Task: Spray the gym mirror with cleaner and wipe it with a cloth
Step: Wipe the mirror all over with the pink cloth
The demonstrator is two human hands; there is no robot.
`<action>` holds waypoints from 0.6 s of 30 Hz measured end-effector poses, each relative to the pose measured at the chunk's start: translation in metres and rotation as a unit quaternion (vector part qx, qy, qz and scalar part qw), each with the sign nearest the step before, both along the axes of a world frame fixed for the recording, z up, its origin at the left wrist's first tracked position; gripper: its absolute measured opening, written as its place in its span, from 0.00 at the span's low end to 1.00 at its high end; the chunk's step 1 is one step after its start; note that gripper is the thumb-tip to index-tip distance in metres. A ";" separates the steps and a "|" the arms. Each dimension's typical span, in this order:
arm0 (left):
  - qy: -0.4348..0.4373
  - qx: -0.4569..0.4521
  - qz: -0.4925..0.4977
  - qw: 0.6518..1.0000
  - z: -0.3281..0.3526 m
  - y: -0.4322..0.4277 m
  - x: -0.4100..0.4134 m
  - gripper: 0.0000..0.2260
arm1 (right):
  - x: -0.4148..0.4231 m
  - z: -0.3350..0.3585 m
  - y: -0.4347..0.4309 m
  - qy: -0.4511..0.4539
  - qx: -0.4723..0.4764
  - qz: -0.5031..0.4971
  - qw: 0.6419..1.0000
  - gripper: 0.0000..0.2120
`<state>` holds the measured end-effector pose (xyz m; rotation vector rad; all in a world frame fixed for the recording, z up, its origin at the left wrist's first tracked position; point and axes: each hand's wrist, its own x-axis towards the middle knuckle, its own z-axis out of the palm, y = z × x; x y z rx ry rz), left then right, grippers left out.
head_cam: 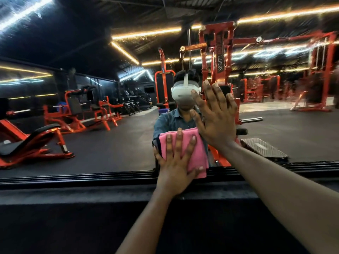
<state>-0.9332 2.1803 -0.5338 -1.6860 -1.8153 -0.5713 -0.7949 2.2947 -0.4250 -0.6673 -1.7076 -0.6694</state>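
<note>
Two hands are spread flat on the mirror [91, 107]: left hand [176, 162] presses a cloth [200, 153] near its bottom edge, right hand [214, 116] bare. Wiping is judged underway; no sprayer is seen.

The mirror [91, 143] is glossy glass, speckled with fine droplets near the top. The pink cloth [197, 153] looks soft, matt and finely napped. The ledge [73, 180] below is ribbed, dark and matt.

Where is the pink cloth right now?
The pink cloth is low on the mirror, centre of view, pressed flat under the left hand, just below the right hand.
</note>
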 end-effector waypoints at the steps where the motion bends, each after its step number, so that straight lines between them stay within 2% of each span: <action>1: 0.019 0.014 -0.001 1.000 0.003 -0.004 -0.010 0.39 | 0.000 0.001 0.000 -0.002 -0.001 -0.001 1.000 0.28; 3: 0.014 0.063 0.023 0.998 0.009 -0.016 -0.038 0.34 | 0.001 0.004 0.001 -0.002 0.001 0.001 1.000 0.28; 7: -0.166 0.153 0.082 0.971 0.031 -0.026 -0.077 0.37 | 0.003 0.004 0.000 0.009 0.004 0.009 1.000 0.29; 9: -0.205 0.195 0.099 0.954 0.034 -0.018 -0.064 0.38 | 0.003 0.005 -0.004 0.009 0.005 0.021 1.000 0.28; 11: -0.186 0.198 0.095 0.957 0.026 -0.005 -0.034 0.37 | 0.010 0.007 -0.010 0.010 -0.010 0.064 0.998 0.26; 13: -0.113 0.169 0.080 0.976 0.013 0.007 -0.006 0.37 | 0.027 0.007 -0.012 0.054 -0.035 0.108 0.992 0.25; 16: -0.064 0.140 0.074 0.985 0.006 0.016 0.014 0.36 | 0.077 -0.005 0.004 0.153 -0.050 0.044 0.986 0.26; 18: -0.065 0.133 0.077 0.986 0.004 0.015 0.013 0.36 | 0.109 -0.019 0.022 0.148 -0.074 -0.005 0.986 0.26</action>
